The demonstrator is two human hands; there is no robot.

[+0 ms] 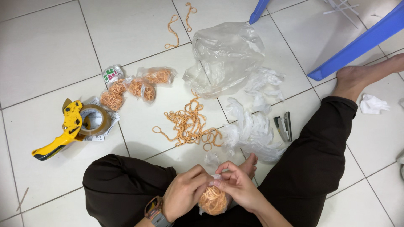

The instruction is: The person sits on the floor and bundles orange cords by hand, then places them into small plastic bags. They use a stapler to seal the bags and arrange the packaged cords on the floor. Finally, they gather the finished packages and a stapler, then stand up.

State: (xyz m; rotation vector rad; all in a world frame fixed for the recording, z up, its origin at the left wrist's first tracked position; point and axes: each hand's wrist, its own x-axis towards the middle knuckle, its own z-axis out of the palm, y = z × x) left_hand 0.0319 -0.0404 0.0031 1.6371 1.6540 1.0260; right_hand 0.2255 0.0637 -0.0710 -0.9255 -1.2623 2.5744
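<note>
Sitting on the white tile floor [42, 46], the person has a big clear bag [225, 56] at upper centre and loose orange rubber bands [189, 124] in the middle. At bottom centre, the left hand [183, 197] and right hand [237, 185] pinch a small bag of bands [213, 201]. It looks roundish, without a clear long axis, mouth pointing up. Keeping the top gathered tightly seems best.

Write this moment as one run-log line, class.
left hand: pinching small bag | right hand: pinching small bag | small bag: full of orange rubber bands | floor: tape dispenser, stapler
</note>
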